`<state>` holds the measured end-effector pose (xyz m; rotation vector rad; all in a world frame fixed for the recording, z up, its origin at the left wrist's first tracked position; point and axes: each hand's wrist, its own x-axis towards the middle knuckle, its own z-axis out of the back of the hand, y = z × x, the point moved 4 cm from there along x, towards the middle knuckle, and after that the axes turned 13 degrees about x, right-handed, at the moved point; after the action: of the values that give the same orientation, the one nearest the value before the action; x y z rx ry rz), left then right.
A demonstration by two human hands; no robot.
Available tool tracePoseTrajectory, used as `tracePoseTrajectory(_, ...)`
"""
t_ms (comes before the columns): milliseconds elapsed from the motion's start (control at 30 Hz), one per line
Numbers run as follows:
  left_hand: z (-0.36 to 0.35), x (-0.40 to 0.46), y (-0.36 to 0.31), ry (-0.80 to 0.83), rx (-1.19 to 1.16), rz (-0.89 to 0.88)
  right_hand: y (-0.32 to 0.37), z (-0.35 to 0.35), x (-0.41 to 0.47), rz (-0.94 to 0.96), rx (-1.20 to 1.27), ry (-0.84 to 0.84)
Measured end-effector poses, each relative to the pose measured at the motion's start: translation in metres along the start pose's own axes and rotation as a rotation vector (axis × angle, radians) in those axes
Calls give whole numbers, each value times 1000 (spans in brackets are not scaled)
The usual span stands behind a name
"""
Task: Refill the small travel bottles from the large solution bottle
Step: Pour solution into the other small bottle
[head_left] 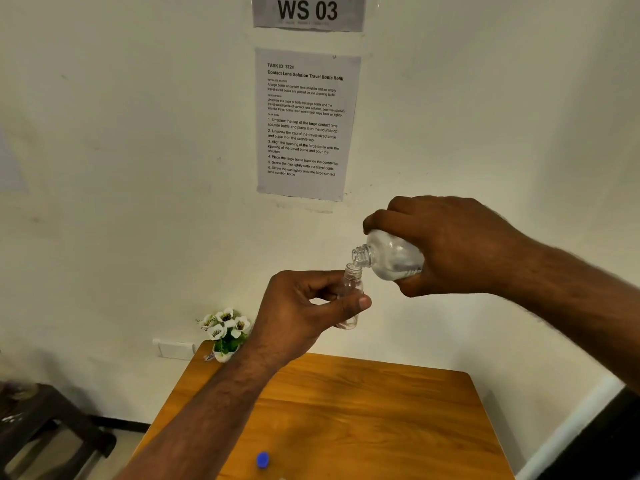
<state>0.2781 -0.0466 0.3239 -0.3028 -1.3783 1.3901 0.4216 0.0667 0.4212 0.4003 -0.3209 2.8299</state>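
Observation:
My left hand (304, 306) pinches a small clear travel bottle (350, 299) upright, high above the wooden table, its cap off. My right hand (450, 247) grips the large clear solution bottle (391, 252), tipped down to the left, uncapped. The big bottle's threaded mouth sits just over the small bottle's open neck, almost touching it. A little clear liquid shows at the small bottle's bottom. A blue cap (263, 460) lies on the table near its front edge.
A wooden table (381, 410) stands against the white wall. A small pot of white artificial flowers (225, 330) sits at its back left corner. A dark stool (41, 420) stands at the lower left. Instruction sheets hang on the wall.

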Motion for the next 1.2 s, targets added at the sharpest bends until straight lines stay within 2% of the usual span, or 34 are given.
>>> tracePoseTrajectory(1200,0,5,3,23,19,-36,4,7,-2,-17,-49,-4)
